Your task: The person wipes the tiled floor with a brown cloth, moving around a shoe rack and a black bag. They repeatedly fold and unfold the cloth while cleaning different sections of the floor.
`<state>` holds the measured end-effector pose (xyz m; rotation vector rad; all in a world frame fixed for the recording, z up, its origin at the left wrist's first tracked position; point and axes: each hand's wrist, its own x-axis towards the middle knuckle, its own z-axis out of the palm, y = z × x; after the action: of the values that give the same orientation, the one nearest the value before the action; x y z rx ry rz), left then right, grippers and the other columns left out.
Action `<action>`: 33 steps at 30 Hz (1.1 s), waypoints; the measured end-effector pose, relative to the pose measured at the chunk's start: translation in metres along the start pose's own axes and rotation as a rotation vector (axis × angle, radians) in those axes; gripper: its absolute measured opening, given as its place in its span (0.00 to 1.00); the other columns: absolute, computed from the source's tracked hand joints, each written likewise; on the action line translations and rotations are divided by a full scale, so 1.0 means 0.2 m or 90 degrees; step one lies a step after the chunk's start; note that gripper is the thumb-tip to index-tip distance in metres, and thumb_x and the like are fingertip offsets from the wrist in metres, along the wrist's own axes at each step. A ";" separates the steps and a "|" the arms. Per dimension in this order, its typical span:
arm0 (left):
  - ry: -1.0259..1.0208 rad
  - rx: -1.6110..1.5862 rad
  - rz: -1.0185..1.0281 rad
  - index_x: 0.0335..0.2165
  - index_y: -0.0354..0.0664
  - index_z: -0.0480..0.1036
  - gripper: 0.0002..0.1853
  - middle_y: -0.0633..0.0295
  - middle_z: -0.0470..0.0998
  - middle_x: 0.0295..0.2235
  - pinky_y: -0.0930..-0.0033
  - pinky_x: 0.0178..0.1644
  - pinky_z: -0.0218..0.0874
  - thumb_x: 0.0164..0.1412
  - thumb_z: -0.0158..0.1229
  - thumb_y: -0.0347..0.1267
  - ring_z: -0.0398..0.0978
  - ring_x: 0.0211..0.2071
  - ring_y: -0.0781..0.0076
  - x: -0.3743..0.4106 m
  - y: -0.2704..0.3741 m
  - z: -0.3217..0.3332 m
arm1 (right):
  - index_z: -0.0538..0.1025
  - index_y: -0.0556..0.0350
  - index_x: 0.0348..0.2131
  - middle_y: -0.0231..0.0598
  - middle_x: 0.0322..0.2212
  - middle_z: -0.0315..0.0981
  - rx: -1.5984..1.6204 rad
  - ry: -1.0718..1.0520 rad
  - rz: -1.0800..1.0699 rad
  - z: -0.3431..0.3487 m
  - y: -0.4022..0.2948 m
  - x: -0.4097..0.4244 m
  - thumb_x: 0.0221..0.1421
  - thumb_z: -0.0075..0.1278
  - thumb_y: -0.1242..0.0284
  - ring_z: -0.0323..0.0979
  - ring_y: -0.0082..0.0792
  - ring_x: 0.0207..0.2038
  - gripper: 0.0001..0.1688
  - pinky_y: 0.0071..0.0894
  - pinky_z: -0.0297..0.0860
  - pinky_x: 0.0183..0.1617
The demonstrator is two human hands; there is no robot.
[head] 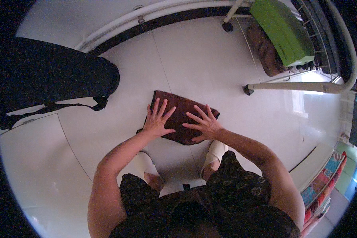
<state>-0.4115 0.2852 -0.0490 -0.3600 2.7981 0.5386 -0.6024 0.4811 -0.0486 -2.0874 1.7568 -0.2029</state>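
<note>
A dark reddish-brown folded cloth (178,113) lies flat on the white tiled floor in front of my feet. My left hand (159,120) rests palm down on its left part, fingers spread. Over the right part, my right hand (206,123) is also palm down with its fingers apart. Neither hand grips anything. The cloth's far edge shows beyond my fingertips, and its near edge reaches down between my two light-coloured shoes (214,151).
A long black padded object with a strap (62,71) is at the left. At the upper right stands a wheeled metal rack (294,86) with a green box (282,32). Colourful fabric (324,181) hangs at the lower right. White pipes (116,25) run along the wall.
</note>
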 end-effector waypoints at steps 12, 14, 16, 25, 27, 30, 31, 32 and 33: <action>0.157 -0.057 -0.313 0.59 0.32 0.41 0.42 0.42 0.36 0.62 0.45 0.62 0.32 0.59 0.43 0.50 0.33 0.63 0.46 0.11 -0.12 0.18 | 0.55 0.30 0.59 0.33 0.63 0.35 -0.020 0.063 -0.064 0.09 0.20 0.60 0.46 0.44 0.40 0.32 0.45 0.65 0.45 0.64 0.33 0.63; 0.215 -0.033 -0.383 0.60 0.32 0.40 0.39 0.43 0.36 0.62 0.46 0.62 0.33 0.61 0.41 0.46 0.34 0.63 0.47 0.20 -0.16 0.16 | 0.56 0.32 0.59 0.34 0.63 0.36 -0.044 0.070 -0.046 0.06 0.25 0.71 0.46 0.45 0.42 0.34 0.45 0.65 0.44 0.62 0.33 0.63; 0.264 -0.009 -0.433 0.60 0.34 0.40 0.38 0.45 0.36 0.62 0.46 0.63 0.32 0.62 0.39 0.46 0.34 0.63 0.49 0.29 -0.25 0.17 | 0.58 0.36 0.58 0.34 0.63 0.40 -0.027 0.080 -0.037 0.00 0.30 0.82 0.48 0.47 0.47 0.36 0.44 0.65 0.41 0.60 0.34 0.64; 0.366 0.014 -0.514 0.60 0.37 0.41 0.34 0.50 0.39 0.63 0.46 0.62 0.36 0.64 0.36 0.45 0.35 0.64 0.51 0.76 -0.56 0.02 | 0.59 0.46 0.57 0.38 0.61 0.46 -0.073 0.180 0.005 -0.14 0.59 1.18 0.48 0.47 0.56 0.39 0.43 0.64 0.38 0.51 0.35 0.66; 0.381 0.015 -0.488 0.60 0.36 0.42 0.34 0.49 0.41 0.62 0.46 0.62 0.36 0.63 0.37 0.45 0.37 0.63 0.51 0.85 -0.57 -0.04 | 0.58 0.45 0.58 0.37 0.61 0.45 -0.071 0.210 0.016 -0.15 0.67 1.22 0.46 0.50 0.56 0.40 0.41 0.64 0.41 0.49 0.36 0.66; 0.400 0.042 -0.449 0.59 0.35 0.44 0.34 0.49 0.43 0.62 0.46 0.62 0.36 0.63 0.38 0.44 0.39 0.63 0.50 0.97 -0.63 -0.07 | 0.59 0.44 0.57 0.37 0.60 0.48 -0.044 0.234 0.043 -0.19 0.78 1.25 0.46 0.50 0.58 0.42 0.41 0.63 0.39 0.49 0.38 0.66; 0.404 0.054 -0.437 0.59 0.35 0.45 0.33 0.49 0.44 0.62 0.46 0.62 0.36 0.63 0.39 0.44 0.39 0.63 0.50 1.01 -0.65 -0.08 | 0.59 0.44 0.57 0.37 0.60 0.48 -0.040 0.237 0.057 -0.20 0.79 1.25 0.46 0.50 0.58 0.42 0.41 0.63 0.39 0.50 0.38 0.65; 0.408 0.063 -0.430 0.58 0.34 0.47 0.33 0.48 0.46 0.61 0.47 0.62 0.36 0.62 0.40 0.43 0.41 0.62 0.49 1.06 -0.66 -0.10 | 0.59 0.44 0.57 0.38 0.59 0.49 -0.040 0.216 0.076 -0.22 0.81 1.25 0.46 0.49 0.59 0.42 0.41 0.63 0.38 0.50 0.38 0.65; 0.411 0.047 -0.404 0.58 0.34 0.48 0.32 0.48 0.47 0.61 0.48 0.62 0.36 0.62 0.40 0.43 0.42 0.62 0.49 1.13 -0.64 -0.13 | 0.59 0.44 0.57 0.38 0.60 0.49 -0.044 0.229 0.107 -0.22 0.86 1.22 0.46 0.49 0.60 0.42 0.42 0.63 0.38 0.50 0.38 0.65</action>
<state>-0.5906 0.1171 -0.1366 -1.5674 2.9891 0.1803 -0.7267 0.2128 -0.1108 -2.0324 2.1640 -0.5005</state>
